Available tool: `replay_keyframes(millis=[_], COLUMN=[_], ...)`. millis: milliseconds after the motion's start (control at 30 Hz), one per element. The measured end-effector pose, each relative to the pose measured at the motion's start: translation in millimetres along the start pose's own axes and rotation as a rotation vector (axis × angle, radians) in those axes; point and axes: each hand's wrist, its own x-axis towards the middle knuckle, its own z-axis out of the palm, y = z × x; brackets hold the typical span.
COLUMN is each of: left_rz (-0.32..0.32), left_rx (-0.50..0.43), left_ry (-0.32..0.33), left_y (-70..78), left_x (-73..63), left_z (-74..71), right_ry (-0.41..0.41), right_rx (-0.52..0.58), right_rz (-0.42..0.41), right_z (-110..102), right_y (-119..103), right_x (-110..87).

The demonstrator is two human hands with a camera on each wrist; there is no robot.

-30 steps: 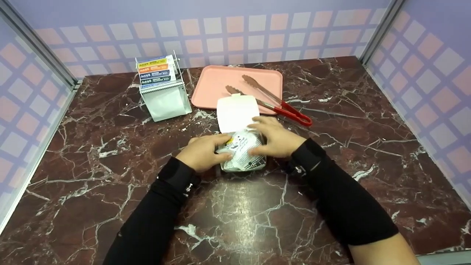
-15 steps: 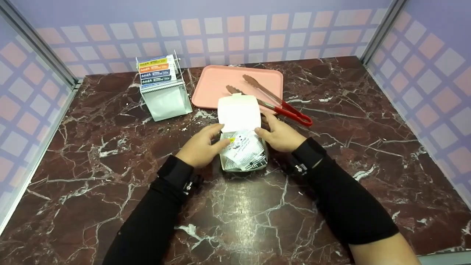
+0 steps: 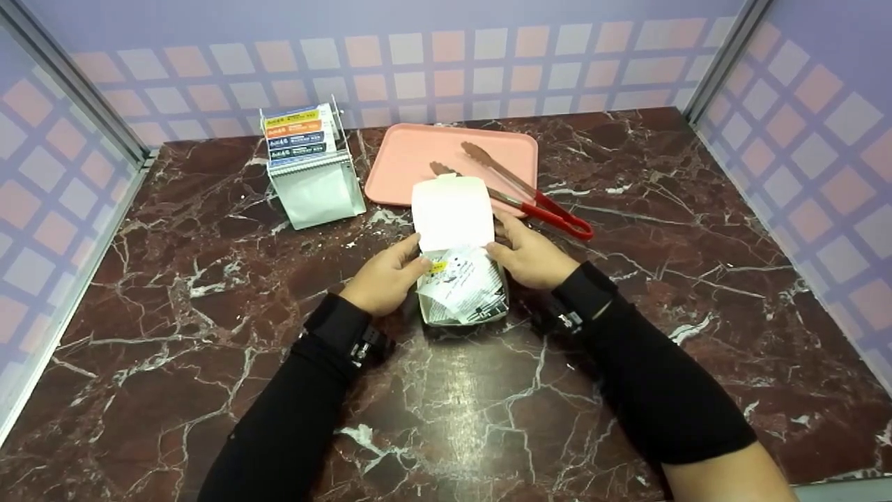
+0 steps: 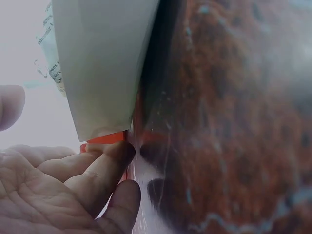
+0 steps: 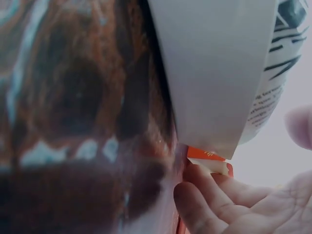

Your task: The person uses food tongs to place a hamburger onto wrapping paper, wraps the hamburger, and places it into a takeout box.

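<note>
A small takeaway box [image 3: 453, 216] stands with its white lid raised towards the back. Paper-wrapped food [image 3: 465, 282], printed in black with a yellow label, fills its base. My left hand [image 3: 383, 279] is at the box's left rear corner, thumb near the rim and fingers reaching behind the lid. On the opposite side, my right hand [image 3: 533, 258] has its thumb by the hinge corner and its fingers behind the lid. Both wrist views show the plain side wall [image 4: 102, 63] and loosely extended fingers [image 5: 209, 200] beside the lid's red outer face.
A pink tray [image 3: 397, 164] lies at the back, partly covered by the lid. Red-handled tongs [image 3: 557, 216] rest across it and onto the marble table [image 3: 209, 362]. A holder [image 3: 317, 192] with several printed packages stands at back left, near the tiled wall.
Both hands have moved off the wrapped food to the sides of the box near the hinge, fingers going behind the lid. The wrapped food is now in plainer view.
</note>
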Motion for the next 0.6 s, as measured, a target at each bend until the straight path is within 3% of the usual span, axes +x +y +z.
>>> replay_keyframes(millis=[233, 367, 533, 600], left_rz=[0.017, 0.039, 0.066, 0.060], left_rx=[-0.024, -0.096, -0.191, -0.185], left_ry=[0.023, 0.016, 0.007, 0.017], left_y=[0.6, 1.1, 0.5, 1.2], left_x=[0.5, 0.9, 1.8, 1.1], left_z=[1.0, 1.6, 1.9, 1.3], right_ry=[0.014, 0.011, 0.060, 0.077], right_rx=[0.090, 0.182, 0.129, 0.117], right_rz=[-0.043, -0.065, -0.041, -0.028], right_z=[0.8, 1.6, 1.4, 1.3], right_y=[-0.6, -1.9, -4.3, -5.0], right_x=[-0.8, -0.3, -1.7, -1.9])
